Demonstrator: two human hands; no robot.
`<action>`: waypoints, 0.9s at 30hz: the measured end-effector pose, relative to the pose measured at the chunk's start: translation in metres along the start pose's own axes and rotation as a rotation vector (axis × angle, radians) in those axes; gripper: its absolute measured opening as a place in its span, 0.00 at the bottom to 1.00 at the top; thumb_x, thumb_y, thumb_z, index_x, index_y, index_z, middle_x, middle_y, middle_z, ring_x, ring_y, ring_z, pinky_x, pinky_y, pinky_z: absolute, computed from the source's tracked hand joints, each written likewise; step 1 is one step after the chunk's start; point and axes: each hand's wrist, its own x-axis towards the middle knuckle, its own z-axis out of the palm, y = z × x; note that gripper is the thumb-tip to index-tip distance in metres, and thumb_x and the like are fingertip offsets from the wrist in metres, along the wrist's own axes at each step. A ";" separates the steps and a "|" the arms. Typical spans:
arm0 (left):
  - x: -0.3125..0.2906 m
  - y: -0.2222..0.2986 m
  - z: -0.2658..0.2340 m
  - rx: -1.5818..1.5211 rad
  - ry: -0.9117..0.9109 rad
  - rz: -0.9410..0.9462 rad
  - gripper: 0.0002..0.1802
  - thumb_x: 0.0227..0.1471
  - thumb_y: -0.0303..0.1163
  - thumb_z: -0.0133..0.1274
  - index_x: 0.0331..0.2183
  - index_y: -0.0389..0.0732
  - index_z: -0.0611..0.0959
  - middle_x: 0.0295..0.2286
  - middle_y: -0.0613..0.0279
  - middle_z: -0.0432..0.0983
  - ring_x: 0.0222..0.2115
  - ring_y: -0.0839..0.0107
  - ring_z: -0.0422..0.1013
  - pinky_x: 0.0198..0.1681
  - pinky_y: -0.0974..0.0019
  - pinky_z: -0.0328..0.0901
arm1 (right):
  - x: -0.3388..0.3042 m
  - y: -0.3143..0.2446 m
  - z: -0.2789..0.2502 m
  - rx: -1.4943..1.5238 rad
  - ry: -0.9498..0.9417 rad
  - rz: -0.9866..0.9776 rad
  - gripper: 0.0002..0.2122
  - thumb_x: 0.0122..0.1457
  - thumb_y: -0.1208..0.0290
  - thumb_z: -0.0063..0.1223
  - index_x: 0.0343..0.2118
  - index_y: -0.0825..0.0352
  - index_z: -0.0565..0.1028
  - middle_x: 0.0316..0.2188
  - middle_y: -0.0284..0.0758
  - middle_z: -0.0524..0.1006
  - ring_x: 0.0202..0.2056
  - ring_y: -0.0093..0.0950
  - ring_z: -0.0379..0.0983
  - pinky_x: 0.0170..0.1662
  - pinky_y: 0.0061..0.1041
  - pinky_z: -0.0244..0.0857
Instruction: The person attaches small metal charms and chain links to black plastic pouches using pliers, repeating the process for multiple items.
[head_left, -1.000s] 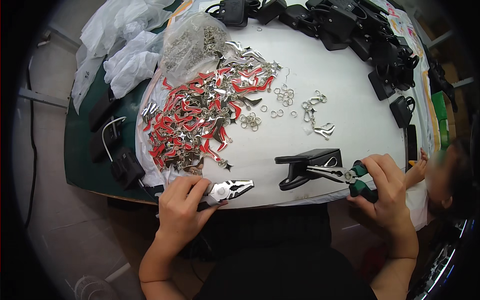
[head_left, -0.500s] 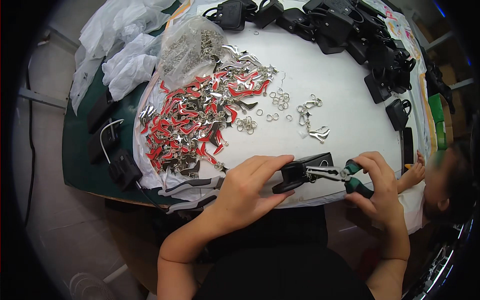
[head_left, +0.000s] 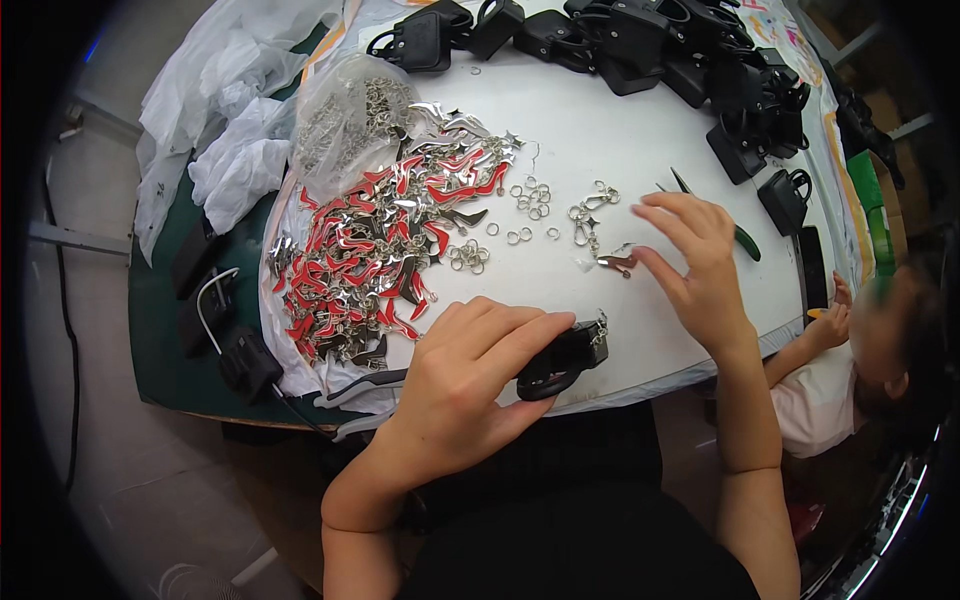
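Observation:
My left hand [head_left: 470, 385] is closed around a small black handbag [head_left: 562, 362] at the near edge of the table. A short silver chain [head_left: 602, 325] hangs at the bag's right corner. My right hand [head_left: 700, 260] is empty, its fingers apart, just right of a chain with a high-heel shoe charm [head_left: 618, 261]. Whether a fingertip touches that charm I cannot tell. Green-handled pliers [head_left: 746, 243] lie beyond my right hand, partly hidden by it. Grey-handled pliers [head_left: 365, 388] lie next to my left wrist.
A heap of red, black and silver shoe charms [head_left: 365, 250] covers the table's left. Behind it sits a clear bag of metal rings [head_left: 355, 120]. Loose rings [head_left: 468, 256] lie mid-table. Black handbags [head_left: 640, 45] line the far right. Another person's hand [head_left: 828, 325] is at the right edge.
My right hand has let go of the green-handled pliers, which now lie on the table, and has moved up and left toward the charm chain. The left hand still holds the handbag, slightly turned.

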 end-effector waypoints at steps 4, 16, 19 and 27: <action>0.005 0.003 -0.001 0.014 0.005 -0.005 0.28 0.32 0.21 0.68 0.42 0.37 0.84 0.34 0.57 0.80 0.33 0.62 0.75 0.37 0.64 0.67 | 0.036 -0.011 0.025 0.208 -0.029 -0.176 0.11 0.50 0.72 0.65 0.38 0.62 0.81 0.40 0.28 0.78 0.46 0.30 0.70 0.53 0.32 0.57; 0.006 0.020 -0.008 0.189 -0.134 -0.006 0.32 0.31 0.25 0.69 0.45 0.38 0.82 0.36 0.60 0.78 0.34 0.60 0.73 0.40 0.61 0.66 | 0.065 -0.015 0.038 0.314 -0.152 -0.213 0.04 0.52 0.73 0.63 0.29 0.67 0.81 0.30 0.30 0.79 0.34 0.27 0.72 0.41 0.28 0.64; 0.009 0.020 0.000 0.191 -0.192 0.009 0.35 0.32 0.29 0.71 0.48 0.39 0.81 0.39 0.61 0.76 0.36 0.60 0.71 0.41 0.60 0.66 | 0.070 -0.027 0.027 0.624 -0.260 0.074 0.04 0.53 0.75 0.62 0.28 0.70 0.80 0.27 0.32 0.80 0.26 0.21 0.73 0.32 0.23 0.66; 0.032 -0.045 -0.045 0.120 -0.098 -0.245 0.23 0.46 0.28 0.67 0.46 0.37 0.82 0.41 0.55 0.81 0.42 0.62 0.76 0.47 0.63 0.68 | 0.066 -0.017 0.033 0.801 -0.253 0.241 0.05 0.51 0.75 0.59 0.27 0.71 0.80 0.23 0.35 0.81 0.24 0.21 0.77 0.32 0.20 0.72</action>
